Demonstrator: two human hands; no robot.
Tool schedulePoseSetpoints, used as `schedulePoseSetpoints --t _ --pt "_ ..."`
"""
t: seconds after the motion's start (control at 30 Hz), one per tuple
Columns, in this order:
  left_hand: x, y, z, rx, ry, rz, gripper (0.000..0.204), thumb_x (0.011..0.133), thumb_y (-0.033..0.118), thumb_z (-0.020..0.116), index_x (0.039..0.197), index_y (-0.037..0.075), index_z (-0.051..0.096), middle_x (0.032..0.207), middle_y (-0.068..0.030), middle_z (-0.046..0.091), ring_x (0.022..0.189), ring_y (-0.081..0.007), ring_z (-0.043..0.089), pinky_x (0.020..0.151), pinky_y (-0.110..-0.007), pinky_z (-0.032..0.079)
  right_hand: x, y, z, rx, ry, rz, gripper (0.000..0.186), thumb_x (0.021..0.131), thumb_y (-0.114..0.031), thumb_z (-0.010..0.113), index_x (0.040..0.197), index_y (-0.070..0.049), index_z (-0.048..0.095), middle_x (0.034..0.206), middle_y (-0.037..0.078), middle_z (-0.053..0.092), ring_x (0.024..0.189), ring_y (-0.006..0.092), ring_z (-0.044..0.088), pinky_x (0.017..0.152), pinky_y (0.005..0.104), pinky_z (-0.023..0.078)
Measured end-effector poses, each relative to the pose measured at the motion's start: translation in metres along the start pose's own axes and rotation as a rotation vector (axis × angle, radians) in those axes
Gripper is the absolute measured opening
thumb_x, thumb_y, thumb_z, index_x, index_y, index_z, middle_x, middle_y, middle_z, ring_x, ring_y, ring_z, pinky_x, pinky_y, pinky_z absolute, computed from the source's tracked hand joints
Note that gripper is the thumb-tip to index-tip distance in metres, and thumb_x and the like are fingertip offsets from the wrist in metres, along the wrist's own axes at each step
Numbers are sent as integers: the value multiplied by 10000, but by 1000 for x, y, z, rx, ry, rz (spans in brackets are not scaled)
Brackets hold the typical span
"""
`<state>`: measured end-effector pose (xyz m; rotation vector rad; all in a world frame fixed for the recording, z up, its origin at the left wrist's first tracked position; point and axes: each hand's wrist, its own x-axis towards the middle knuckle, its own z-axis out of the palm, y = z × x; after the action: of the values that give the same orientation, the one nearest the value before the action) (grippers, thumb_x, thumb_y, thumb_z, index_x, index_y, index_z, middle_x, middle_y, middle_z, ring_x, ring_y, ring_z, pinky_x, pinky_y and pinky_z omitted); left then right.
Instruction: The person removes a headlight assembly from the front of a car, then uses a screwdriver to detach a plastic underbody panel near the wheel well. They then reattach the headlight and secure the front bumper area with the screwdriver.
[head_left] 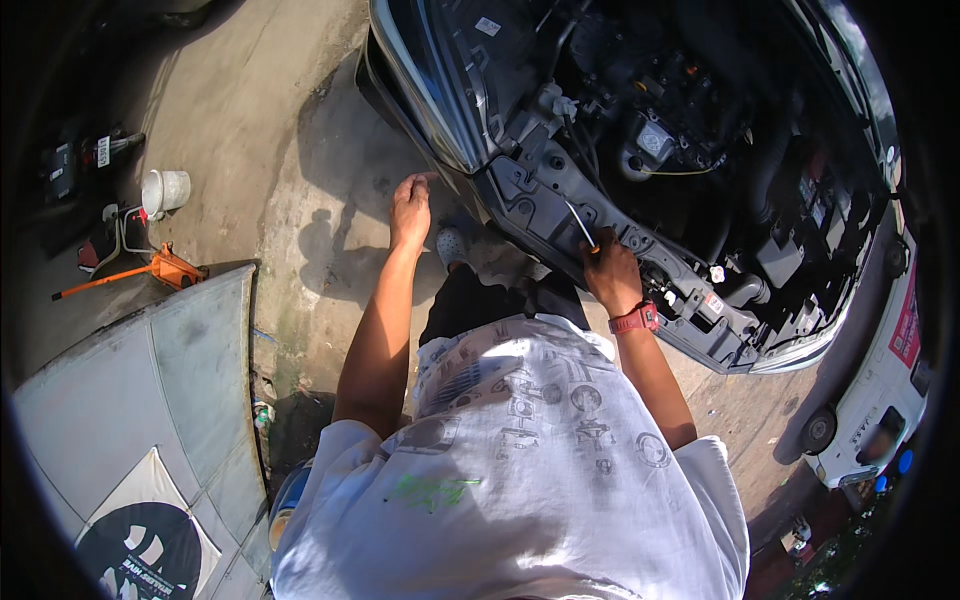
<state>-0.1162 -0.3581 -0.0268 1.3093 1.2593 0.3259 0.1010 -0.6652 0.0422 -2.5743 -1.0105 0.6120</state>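
My right hand (pixel 612 272), a red watch on its wrist, is closed around the handle of a screwdriver (pixel 579 222). An orange part of the handle shows at the fingers, and the thin metal shaft points up and left over the grey front panel (pixel 548 205) of the car's engine bay. That hand rests at the panel's near edge. Off to the left, my left hand (pixel 410 212) is held beside the car's front corner, fingers mostly stretched toward the bodywork and nothing seen in them. Whether its fingertips touch the car, I cannot tell.
The dark engine bay (pixel 655 140) fills the upper right, its hood raised. At the left are an orange floor jack (pixel 178 268), a white bucket (pixel 166 192) and a grey panelled surface (pixel 130 370). A white vehicle (pixel 868 385) stands at the far right.
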Motion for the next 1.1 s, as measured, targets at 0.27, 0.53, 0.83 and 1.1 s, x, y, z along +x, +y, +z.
schedulePoseSetpoints --t 0.27,0.53,0.83,1.1 --pt "101 28 -54 911 -45 509 500 1130 338 607 1611 207 568 1279 -255 771 1154 -481 739 993 -593 583 8 -15 32 -289 51 272 426 1072 -468 680 1133 -58 776 1028 258 806 1003 473 782 876 558 633" --pt "183 48 -68 1346 -426 723 530 1102 439 668 1586 238 587 1216 -230 788 1149 -438 748 967 -558 591 10 -29 37 -309 97 361 422 1090 -480 649 1186 -96 797 1081 249 811 1057 462 780 921 556 629" --pt "185 27 -86 1303 -484 812 509 1071 445 705 1512 201 637 1017 -239 809 1025 -459 779 892 -590 599 -2 -34 50 -420 128 393 408 1016 -504 728 1133 -120 795 1025 248 810 993 452 795 862 546 654" --pt "191 28 -79 1343 -458 809 506 1084 464 676 1499 184 606 1032 -229 809 1060 -445 774 882 -584 596 5 -43 39 -230 66 500 367 1054 -448 710 1238 -137 781 1138 224 814 1063 456 782 891 556 631"
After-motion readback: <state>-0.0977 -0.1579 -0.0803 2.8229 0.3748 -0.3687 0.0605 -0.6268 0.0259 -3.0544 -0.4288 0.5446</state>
